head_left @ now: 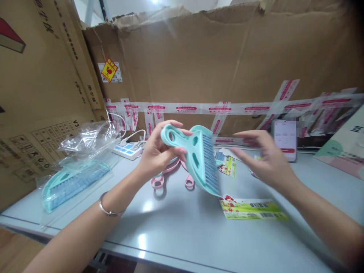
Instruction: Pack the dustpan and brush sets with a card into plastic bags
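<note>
Centrally, left hand (155,151) gripping teal brush (199,159), right hand (264,157) open (fingers spread) beside it, pink handles (170,175) behind, label card (251,209) underneath, bagged brush (75,182) leftward.

A mint-green plastic brush (203,159) with blue bristles is held up at the centre of the frame, tilted, handle ring toward the upper left, bristles facing right, 2 oval holes in its back.

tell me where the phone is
Head view, right side: the phone stands against the taped cardboard wall, just beyond the right hand.
</note>
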Demonstrator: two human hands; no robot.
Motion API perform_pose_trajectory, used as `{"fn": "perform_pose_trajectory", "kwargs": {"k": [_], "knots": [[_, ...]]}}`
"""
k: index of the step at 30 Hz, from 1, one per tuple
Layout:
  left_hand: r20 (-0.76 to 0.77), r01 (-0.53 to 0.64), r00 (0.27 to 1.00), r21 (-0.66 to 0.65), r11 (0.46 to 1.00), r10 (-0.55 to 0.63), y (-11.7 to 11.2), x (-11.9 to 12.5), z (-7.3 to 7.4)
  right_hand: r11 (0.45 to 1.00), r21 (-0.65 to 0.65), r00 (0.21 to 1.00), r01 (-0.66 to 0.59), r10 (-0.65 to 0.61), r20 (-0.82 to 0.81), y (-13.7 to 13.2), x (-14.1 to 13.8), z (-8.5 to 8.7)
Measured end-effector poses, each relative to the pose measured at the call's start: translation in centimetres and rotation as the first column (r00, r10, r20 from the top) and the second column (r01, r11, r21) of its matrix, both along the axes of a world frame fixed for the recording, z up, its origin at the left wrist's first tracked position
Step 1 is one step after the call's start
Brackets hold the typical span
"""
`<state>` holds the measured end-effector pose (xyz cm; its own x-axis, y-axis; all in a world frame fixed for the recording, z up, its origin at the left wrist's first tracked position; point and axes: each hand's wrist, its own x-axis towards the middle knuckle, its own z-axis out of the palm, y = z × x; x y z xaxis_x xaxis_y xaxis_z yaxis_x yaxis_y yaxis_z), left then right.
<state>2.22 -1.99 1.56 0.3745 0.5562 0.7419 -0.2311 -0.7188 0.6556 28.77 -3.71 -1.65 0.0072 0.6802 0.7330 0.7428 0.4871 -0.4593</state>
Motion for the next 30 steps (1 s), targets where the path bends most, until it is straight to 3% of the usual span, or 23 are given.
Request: {"fn": "perform_pose_trajectory", "kwargs": {"k": [2,5,7,11,14,16,17,19,21,23,25,28,30], "knots": [[-0.049,0.052,0.998,0.032,0.998,-0.05,-1.1,0.7,0.1,0.962,0.048,0.948,-0.27,0.257,0.187,-1.0,-3.8,1.4],[-0.075,0.012,0.997,0.117,0.993,-0.004,-1.7,1.0,0.2,0.926,-0.009,0.884,-0.376,0.362,0.296,-1.3,-6.8,2.6],[-0.029,-0.082,0.996,0.203,0.976,0.09,-1.6,1.0,0.1,0.933,0.006,0.894,-0.36,0.343,0.29,-1.1,-7.4,3.0],[0.134,-0.288,0.957,0.322,0.902,0.258,-1.2,0.9,0.1,0.943,0.19,0.952,-0.273,0.237,0.193,-1.0,-7.4,4.1],[0.233,-0.444,0.893,0.317,0.838,0.385,-0.7,-0.1,0.4,0.928,0.366,0.997,-0.067,0.08,-0.021,-0.9,-6.4,5.6],[0.255,-0.545,0.835,0.272,0.793,0.487,-0.2,-1.7,0.5,0.917,0.393,0.991,0.07,-0.017,-0.136,-0.2,-5.2,6.1],[0.238,-0.589,0.807,0.262,0.765,0.54,0.1,-2.5,0.4,0.924,0.378,0.993,0.062,-0.019,-0.115,0.4,-4.4,5.9],[0.136,-0.654,0.749,0.308,0.691,0.648,1.0,-4.1,0.1,0.953,0.282,0.993,-0.109,0.089,0.082,2.2,-3.2,4.8],[-0.03,-0.661,0.669,0.432,0.613,0.743,1.9,-5.2,-0.4,0.95,0.113,0.92,-0.291,0.246,0.305,4.4,-2.4,2.6],[-0.203,-0.611,0.546,0.566,0.553,0.812,2.5,-5.4,-1.0,0.946,-0.068,0.805,-0.317,0.307,0.508,6.6,-2.2,0.2],[-0.366,-0.526,0.393,0.664,0.532,0.844,2.6,-5.2,-1.3,0.944,-0.163,0.731,-0.286,0.325,0.6,8.3,-2.4,-1.8],[-0.574,-0.377,0.146,0.721,0.582,0.806,1.9,-4.5,-1.2,0.937,-0.235,0.687,-0.259,0.35,0.638,10.1,-2.8,-3.1],[-0.66,-0.292,0.032,0.712,0.639,0.75,1.3,-4.2,-1.1,0.92,-0.274,0.699,-0.28,0.391,0.599,10.9,-3.1,-3.1]]}}
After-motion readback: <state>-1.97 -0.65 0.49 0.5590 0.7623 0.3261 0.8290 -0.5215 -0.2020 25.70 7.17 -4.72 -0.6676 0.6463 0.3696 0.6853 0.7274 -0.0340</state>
